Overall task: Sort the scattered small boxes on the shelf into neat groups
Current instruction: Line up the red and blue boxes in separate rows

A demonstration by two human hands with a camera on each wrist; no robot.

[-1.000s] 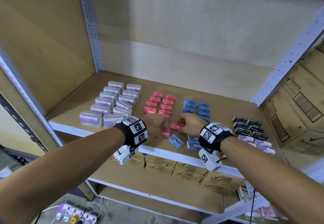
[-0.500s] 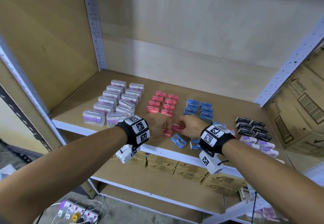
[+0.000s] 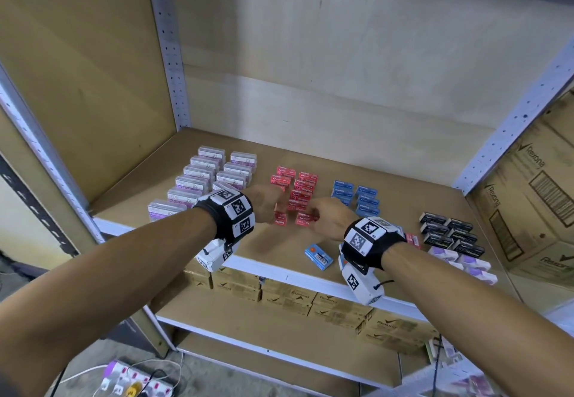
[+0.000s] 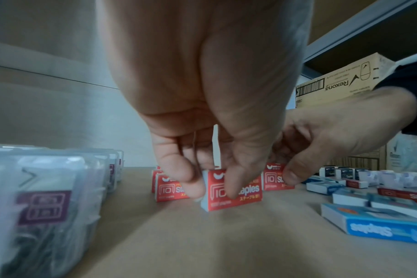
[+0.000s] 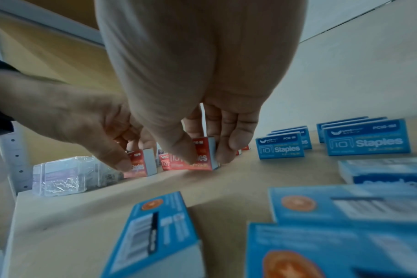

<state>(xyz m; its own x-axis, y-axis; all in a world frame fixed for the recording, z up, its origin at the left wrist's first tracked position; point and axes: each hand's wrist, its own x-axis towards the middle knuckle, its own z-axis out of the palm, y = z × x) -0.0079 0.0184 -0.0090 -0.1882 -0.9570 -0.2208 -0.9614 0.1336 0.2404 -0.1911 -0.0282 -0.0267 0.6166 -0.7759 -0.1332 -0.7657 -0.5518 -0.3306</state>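
Note:
Two red staple boxes stand on the shelf (image 3: 254,241) at the near end of the red group (image 3: 295,184). My left hand (image 3: 270,207) pinches the left red box (image 4: 236,195) between thumb and fingers, its base on the board. My right hand (image 3: 320,215) pinches the right red box (image 5: 200,159) the same way, just beside it. In the left wrist view my left hand (image 4: 212,188) is in front and the right hand (image 4: 321,143) is behind it. The right wrist view has my right hand (image 5: 205,157) with the left hand (image 5: 83,116) beside it.
Clear purple-labelled boxes (image 3: 202,179) are grouped at the left, blue staple boxes (image 3: 355,198) right of the red ones, black boxes (image 3: 450,235) and lilac boxes (image 3: 459,261) far right. A loose blue box (image 3: 318,257) lies near the front edge; a red box (image 3: 412,239) lies by my right wrist.
Both hands have moved away from the front edge toward the red group, each carrying a red box, and the boxes now stand at the near end of the red rows.

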